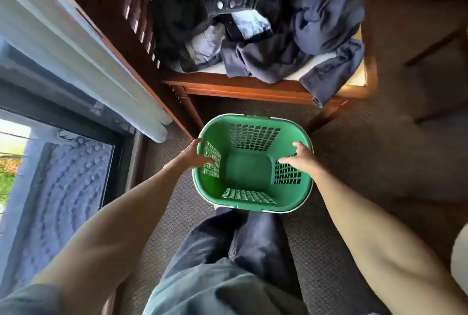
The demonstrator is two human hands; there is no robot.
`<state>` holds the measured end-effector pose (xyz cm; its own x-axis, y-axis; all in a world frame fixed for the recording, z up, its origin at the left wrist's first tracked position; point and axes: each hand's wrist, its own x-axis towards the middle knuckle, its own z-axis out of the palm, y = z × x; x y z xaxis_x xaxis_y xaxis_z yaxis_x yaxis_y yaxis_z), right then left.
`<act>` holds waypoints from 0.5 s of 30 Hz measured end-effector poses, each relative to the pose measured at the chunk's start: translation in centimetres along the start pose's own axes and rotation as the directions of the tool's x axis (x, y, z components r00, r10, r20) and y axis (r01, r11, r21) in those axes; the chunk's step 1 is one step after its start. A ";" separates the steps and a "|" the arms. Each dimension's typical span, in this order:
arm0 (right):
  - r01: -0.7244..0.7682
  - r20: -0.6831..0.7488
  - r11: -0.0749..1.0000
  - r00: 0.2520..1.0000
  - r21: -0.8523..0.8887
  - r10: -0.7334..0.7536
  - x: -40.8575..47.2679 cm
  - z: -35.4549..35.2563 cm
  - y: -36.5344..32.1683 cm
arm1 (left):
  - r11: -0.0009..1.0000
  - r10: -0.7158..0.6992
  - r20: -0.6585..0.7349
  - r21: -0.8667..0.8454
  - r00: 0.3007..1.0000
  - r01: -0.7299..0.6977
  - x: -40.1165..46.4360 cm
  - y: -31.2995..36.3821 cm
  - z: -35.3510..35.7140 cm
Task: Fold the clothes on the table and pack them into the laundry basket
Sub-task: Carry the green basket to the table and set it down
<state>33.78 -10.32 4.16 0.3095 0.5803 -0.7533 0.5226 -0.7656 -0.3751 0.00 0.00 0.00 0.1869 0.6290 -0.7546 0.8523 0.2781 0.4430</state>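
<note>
The person is holding the green laundry basket [249, 170] by its two side rims, low over the carpet [354, 162], just in front of the wooden table [243, 86]. The left hand [193, 156] is gripping the rim at 9 o'clock, fingers curled over the edge into the basket; the right hand [302, 157] is gripping it at 3 o'clock in the same way. The basket is empty, its mouth is facing up, and its long axis is running from 12 to 6 o'clock, toward the table.

The clothes [266, 28] are lying unfolded in a heap on the table at 12 o'clock. One dark blue sleeve [329, 79] is hanging over the table edge at 1 o'clock. If the basket is lifted near it, the rim could catch the sleeve and pull clothes down to the floor.
</note>
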 end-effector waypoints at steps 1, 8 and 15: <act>-0.011 -0.025 1.000 1.000 0.006 0.012 0.3 -0.1 0.1 | 1.000 -0.007 0.006 -0.007 1.000 0.007 0.0 0.0 0.2; -0.151 -0.101 0.985 0.982 0.082 0.159 4.3 0.8 3.4 | 0.989 -0.131 0.002 -0.063 0.991 0.131 2.4 -0.3 2.6; -0.287 -0.148 0.937 0.937 0.198 0.318 8.8 3.0 8.9 | 0.945 -0.325 -0.060 -0.047 0.944 0.323 6.4 -1.3 5.5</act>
<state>38.82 -12.82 -7.43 0.5736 0.3413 -0.7447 0.2441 -0.9390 -0.2423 2.81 -0.36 -8.07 -0.1303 0.5470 -0.8270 0.8430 0.5002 0.1980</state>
